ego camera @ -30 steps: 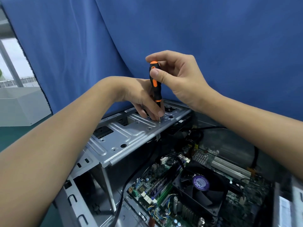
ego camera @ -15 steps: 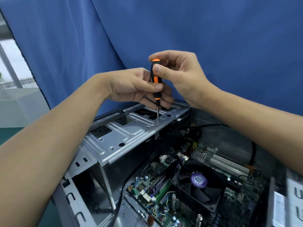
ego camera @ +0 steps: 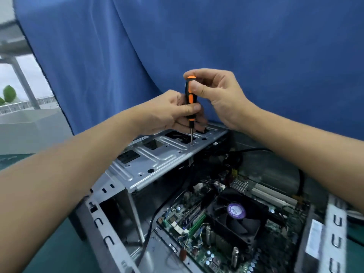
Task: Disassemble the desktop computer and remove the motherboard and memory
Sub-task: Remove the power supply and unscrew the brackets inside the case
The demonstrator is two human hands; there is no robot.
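Observation:
An open desktop case (ego camera: pixel 102 229) lies on its side with a silver drive bracket (ego camera: pixel 157 154) across its top. A black and orange screwdriver (ego camera: pixel 190 99) stands upright, its tip on a screw (ego camera: pixel 191 144) in the bracket. My right hand (ego camera: pixel 218 95) pinches the top of the handle. My left hand (ego camera: pixel 173 115) grips the lower handle, thumb across the front. Below, the green motherboard (ego camera: pixel 177 221) shows, with memory sticks (ego camera: pixel 194 217) beside the black CPU fan (ego camera: pixel 236 217).
A blue curtain (ego camera: pixel 216 36) hangs close behind the case. Black cables (ego camera: pixel 301 186) run through the case's inside. The case sits on a green table (ego camera: pixel 59 249). A white block (ego camera: pixel 25 131) and a window lie at the far left.
My left hand rose from the bracket near the screw and took hold of the lower screwdriver handle. The right hand stayed on the handle's top.

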